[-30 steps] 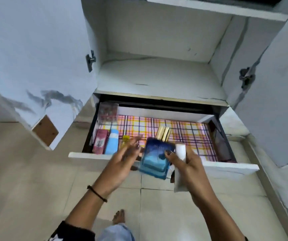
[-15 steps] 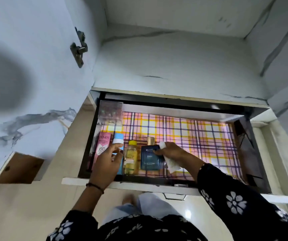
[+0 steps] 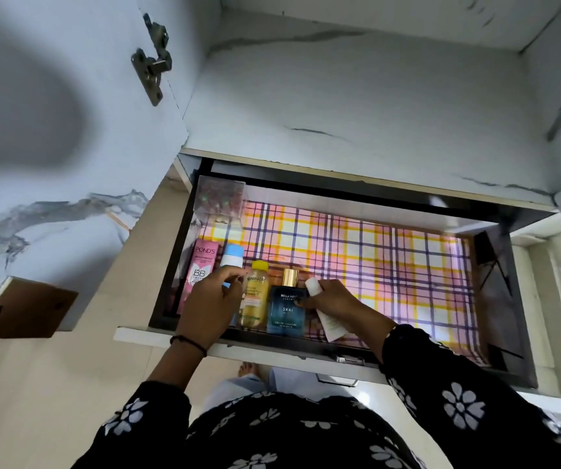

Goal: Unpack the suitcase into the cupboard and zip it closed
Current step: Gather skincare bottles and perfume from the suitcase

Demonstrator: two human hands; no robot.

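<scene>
4 toiletries (image 3: 255,299) lie in the cupboard drawer (image 3: 390,265); the suitcase is out of view, likely not yet zipped. Your right hand (image 3: 335,301) grips a white tube (image 3: 330,324) there; your left hand (image 3: 213,301) curls, grip unclear.

I read POND'S and BB on the pink box (image 3: 203,265), GARNIER on the yellow bottle (image 3: 255,299), SKAI on the blue bottle (image 3: 287,313).

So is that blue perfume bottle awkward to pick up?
The blue perfume bottle looks like glass: probably heavy for its size and breakable. Its flat, squarish body shouldn't roll. The glossy surface may be slippery.
</scene>
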